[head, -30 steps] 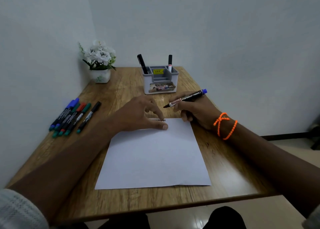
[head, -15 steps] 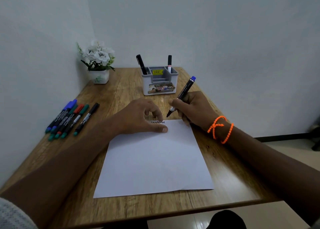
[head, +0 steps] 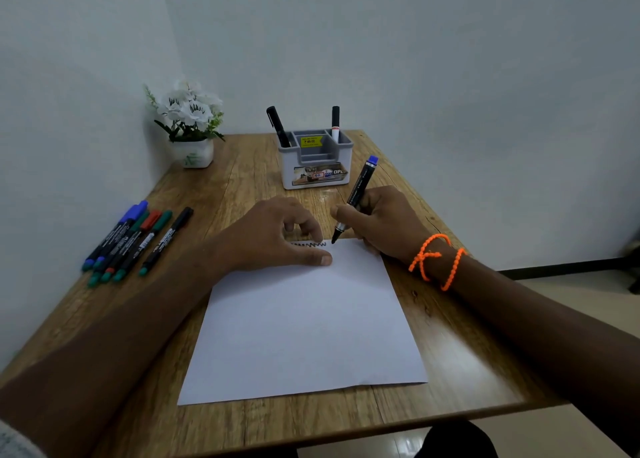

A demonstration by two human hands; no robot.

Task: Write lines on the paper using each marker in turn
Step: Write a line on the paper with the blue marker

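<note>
The right hand [head: 384,222] has its grip clamped round a blue-capped marker [head: 356,194], the tip at the right end of a zigzag line [head: 311,244] on the paper's [head: 304,326] far edge. The left hand [head: 273,235] presses flat fingers on the sheet, holding nothing. Best to hold it pinned on the bench [head: 450,353], marker steep, strokes light and even.

Matt paper [head: 304,326], glossy wood tbl [head: 242,166]

Your left hand [head: 273,237] covers the far left corner of the paper [head: 304,322] and the start of the zigzag line [head: 313,244]. Lettering on the markers [head: 133,239] (left edge of the table [head: 242,166]) is too small to read. Your forearms run off the bottom edge.
</note>
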